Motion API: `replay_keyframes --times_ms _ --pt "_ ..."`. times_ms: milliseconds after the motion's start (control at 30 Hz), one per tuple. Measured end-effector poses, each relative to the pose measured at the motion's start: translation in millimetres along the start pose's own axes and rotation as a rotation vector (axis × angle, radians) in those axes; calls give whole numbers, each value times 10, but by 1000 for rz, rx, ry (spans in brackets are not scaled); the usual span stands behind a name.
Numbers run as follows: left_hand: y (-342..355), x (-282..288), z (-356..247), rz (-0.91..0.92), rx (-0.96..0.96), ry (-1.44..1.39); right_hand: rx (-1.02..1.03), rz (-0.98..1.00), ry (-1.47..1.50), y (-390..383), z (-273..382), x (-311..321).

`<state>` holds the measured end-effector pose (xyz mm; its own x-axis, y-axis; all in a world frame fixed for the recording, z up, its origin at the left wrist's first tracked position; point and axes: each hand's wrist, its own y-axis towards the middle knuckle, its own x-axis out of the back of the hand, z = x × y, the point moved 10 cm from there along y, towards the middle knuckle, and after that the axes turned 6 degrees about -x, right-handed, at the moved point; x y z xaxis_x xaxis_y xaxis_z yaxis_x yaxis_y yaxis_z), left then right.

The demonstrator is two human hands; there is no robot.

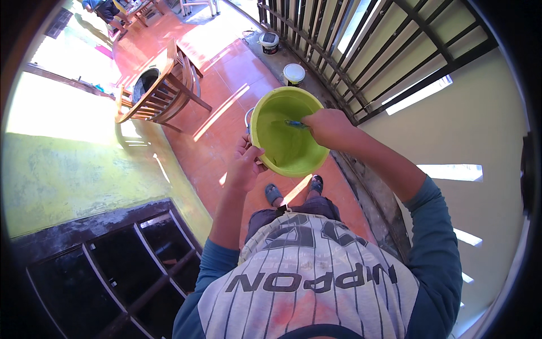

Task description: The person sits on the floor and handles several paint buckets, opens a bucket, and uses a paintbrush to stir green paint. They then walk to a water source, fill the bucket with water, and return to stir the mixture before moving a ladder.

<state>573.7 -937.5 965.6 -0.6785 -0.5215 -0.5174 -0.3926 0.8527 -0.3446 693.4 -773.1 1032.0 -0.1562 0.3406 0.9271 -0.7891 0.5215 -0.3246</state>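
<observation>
A yellow-green plastic bucket (289, 164) is tipped toward me at chest height, so its inside shows. My left hand (246, 161) grips its left rim, thumb toward the inside and fingers around the outer wall. Part of a pale wire handle (248, 117) sticks out beyond that side. Over the right rim reaches my right hand (329, 129), closed on a small blue-and-dark tool (296, 124) that points into the bucket. The tool's kind is unclear, as the fist covers much of it. The bucket's inner wall looks wet or smeared in the same green.
A wooden chair (169, 85) holding a dark bucket (146, 83) stands ahead left. Two small pails (293, 73) sit along the ledge beneath the dark railing (361, 62). A half-painted wall (84, 181) and dark-framed window (107, 277) are at left. Another person (107, 12) is far left.
</observation>
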Motion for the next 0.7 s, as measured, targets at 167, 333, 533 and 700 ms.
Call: replay_keyframes --times_ms 167,333,533,700 --pt "-58 144 10 7 62 23 131 60 -256 274 393 -313" --pt "-159 310 -21 30 42 -16 121 234 -231 108 690 -703" --pt "-361 614 34 -9 87 -35 187 254 72 -20 1289 -996" --pt "-498 853 -36 -26 111 -16 221 110 213 280 1659 -815"
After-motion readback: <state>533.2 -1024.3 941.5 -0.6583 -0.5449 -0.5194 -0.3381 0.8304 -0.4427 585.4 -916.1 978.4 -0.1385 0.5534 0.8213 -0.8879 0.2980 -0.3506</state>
